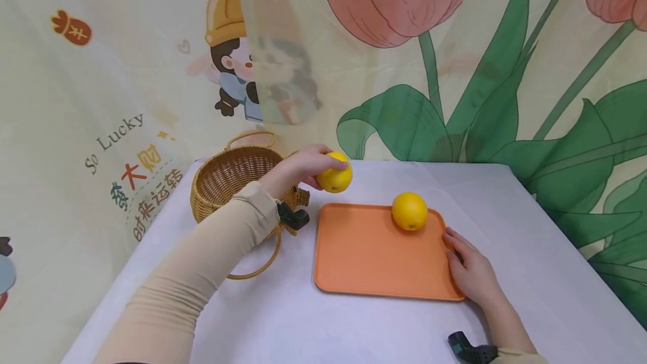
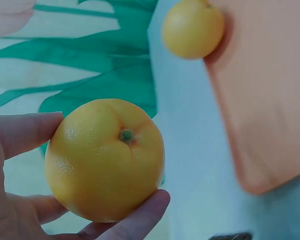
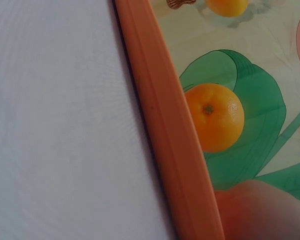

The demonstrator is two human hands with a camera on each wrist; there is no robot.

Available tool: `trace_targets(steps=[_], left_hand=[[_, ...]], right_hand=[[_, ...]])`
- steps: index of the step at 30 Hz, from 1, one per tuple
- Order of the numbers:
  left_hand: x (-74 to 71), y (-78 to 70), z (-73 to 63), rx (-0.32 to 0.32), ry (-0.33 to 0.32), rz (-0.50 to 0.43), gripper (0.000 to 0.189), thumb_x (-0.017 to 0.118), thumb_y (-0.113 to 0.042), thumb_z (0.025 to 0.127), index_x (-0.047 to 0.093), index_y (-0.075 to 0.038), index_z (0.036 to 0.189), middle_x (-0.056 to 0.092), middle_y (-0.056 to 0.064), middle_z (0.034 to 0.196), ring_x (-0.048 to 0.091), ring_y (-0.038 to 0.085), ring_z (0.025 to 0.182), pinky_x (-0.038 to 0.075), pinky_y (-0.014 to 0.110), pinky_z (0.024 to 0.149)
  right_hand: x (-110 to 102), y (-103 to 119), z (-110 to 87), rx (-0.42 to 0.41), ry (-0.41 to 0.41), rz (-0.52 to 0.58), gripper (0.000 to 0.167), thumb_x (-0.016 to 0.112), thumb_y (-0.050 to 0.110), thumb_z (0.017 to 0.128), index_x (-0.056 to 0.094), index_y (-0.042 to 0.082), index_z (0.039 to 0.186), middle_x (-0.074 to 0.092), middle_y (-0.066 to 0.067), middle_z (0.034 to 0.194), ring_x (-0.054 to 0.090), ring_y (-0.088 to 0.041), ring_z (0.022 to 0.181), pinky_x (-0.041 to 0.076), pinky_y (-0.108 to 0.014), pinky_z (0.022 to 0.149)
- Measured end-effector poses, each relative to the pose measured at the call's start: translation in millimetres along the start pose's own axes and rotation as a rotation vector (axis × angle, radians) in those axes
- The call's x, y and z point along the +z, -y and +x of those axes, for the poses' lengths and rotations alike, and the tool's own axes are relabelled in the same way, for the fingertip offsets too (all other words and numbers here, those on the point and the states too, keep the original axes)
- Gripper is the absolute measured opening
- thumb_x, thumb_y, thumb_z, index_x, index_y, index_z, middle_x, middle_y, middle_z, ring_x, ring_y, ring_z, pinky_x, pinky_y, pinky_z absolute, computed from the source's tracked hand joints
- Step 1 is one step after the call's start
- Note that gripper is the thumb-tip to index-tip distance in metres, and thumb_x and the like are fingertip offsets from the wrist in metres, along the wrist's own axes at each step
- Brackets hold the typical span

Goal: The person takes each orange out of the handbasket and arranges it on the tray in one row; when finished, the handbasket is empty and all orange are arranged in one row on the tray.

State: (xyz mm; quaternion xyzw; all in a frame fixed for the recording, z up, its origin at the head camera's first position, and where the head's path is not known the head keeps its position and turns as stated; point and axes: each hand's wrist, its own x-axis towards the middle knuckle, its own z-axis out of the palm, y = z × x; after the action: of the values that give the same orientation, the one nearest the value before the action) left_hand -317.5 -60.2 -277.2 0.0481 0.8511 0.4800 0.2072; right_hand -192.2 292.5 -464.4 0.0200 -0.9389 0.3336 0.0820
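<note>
My left hand (image 1: 314, 166) grips an orange (image 1: 336, 178) above the table, just right of the wicker basket (image 1: 237, 178). In the left wrist view, the fingers curl around this orange (image 2: 105, 160) from the left and below, and its green stem end shows. A second orange (image 1: 410, 211) sits at the far right corner of the flat orange-coloured tray (image 1: 374, 257). My right hand (image 1: 472, 271) holds the tray's right edge, with its thumb at the rim. Up close in the right wrist view, part of that hand (image 3: 262, 212) shows behind the tray rim (image 3: 165, 120).
The basket stands at the back left with its mouth tilted open and a looped handle (image 1: 260, 271) lying on the white tablecloth (image 1: 273, 319). Behind the table hangs a printed curtain (image 1: 384, 72) with tulips and cartoon figures.
</note>
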Motion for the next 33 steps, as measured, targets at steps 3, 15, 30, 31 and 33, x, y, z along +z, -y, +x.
trace_targets(steps=[3, 15, 30, 31, 33], left_hand=[[14.5, 6.0, 4.0, 0.004, 0.024, -0.005, 0.056, 0.072, -0.028, 0.095, 0.051, -0.001, 0.139, 0.055, 0.016, 0.121, 0.06, 0.028, 0.092, 0.059, 0.049, 0.087], [54.7, 33.7, 21.2, -0.019, 0.034, -0.002, 0.053, 0.073, -0.028, 0.094, 0.049, 0.006, 0.126, 0.053, 0.016, 0.112, 0.059, 0.025, 0.086, 0.057, 0.049, 0.09], [78.4, 44.1, 30.9, -0.062, -0.005, 0.033, 0.055, 0.072, -0.032, 0.095, 0.05, 0.004, 0.131, 0.053, 0.015, 0.114, 0.057, 0.027, 0.096, 0.058, 0.045, 0.088], [79.6, 44.4, 31.4, -0.065, -0.007, 0.026, 0.056, 0.072, -0.032, 0.095, 0.051, 0.004, 0.131, 0.053, 0.015, 0.114, 0.057, 0.027, 0.096, 0.058, 0.045, 0.088], [81.8, 45.1, 32.6, -0.068, -0.014, 0.018, 0.057, 0.073, -0.032, 0.095, 0.051, 0.004, 0.132, 0.054, 0.015, 0.115, 0.058, 0.027, 0.097, 0.058, 0.045, 0.087]], right_hand=[[0, -1, -0.2, 0.004, -0.002, 0.001, 0.044, 0.05, 0.006, 0.106, 0.047, -0.005, 0.149, 0.038, -0.021, 0.159, 0.033, -0.046, 0.144, 0.033, -0.065, 0.11], [0, -1, 0.7, -0.005, -0.013, 0.0, 0.044, 0.05, 0.005, 0.106, 0.047, -0.005, 0.149, 0.04, -0.021, 0.158, 0.035, -0.046, 0.144, 0.034, -0.064, 0.109], [0, -1, 0.0, 0.005, -0.002, -0.002, 0.045, 0.051, 0.006, 0.106, 0.047, -0.004, 0.149, 0.039, -0.02, 0.158, 0.034, -0.045, 0.144, 0.034, -0.064, 0.11], [-1, 0, 0.1, 0.006, 0.001, 0.001, 0.045, 0.051, 0.007, 0.106, 0.047, -0.004, 0.149, 0.039, -0.02, 0.159, 0.034, -0.045, 0.145, 0.034, -0.064, 0.11], [-1, 0, 0.3, 0.008, 0.003, 0.003, 0.045, 0.051, 0.007, 0.106, 0.047, -0.004, 0.15, 0.039, -0.019, 0.159, 0.034, -0.044, 0.145, 0.034, -0.063, 0.111]])
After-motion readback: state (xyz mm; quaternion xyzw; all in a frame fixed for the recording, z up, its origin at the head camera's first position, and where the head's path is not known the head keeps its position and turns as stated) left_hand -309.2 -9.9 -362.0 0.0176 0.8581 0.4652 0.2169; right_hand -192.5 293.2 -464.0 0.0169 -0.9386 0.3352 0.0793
